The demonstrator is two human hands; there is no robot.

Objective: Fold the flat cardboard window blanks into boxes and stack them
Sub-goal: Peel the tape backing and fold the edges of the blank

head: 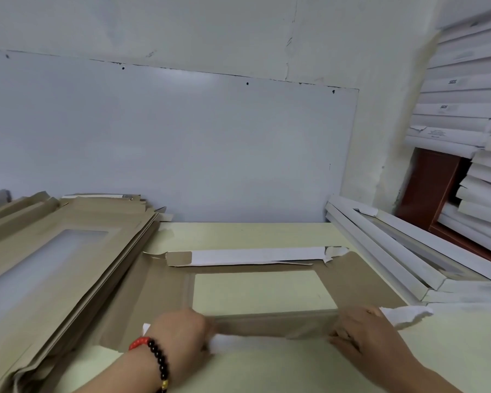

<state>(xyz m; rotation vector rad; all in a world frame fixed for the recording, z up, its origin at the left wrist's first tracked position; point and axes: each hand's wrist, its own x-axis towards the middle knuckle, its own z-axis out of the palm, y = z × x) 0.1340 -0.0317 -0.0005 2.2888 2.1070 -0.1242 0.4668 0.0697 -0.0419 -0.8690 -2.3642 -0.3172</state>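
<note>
Blank (255, 268) flat on counter (238, 234), near flap half-folded. Left hand (182, 330) and right hand (357, 327) grip flap ends, fingers curled. Light, creasable card: likely best held near the score line.

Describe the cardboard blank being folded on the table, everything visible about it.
The cardboard blank lies flat on the pale table, brown side up, with a rectangular window cut in its middle. Its far flap is already folded over, showing a white face with torn-looking ends. The near flap is being rolled up, gripped at one end by the left hand and at the other by the right hand. Its left edge runs beside a stack of flat blanks.
</note>
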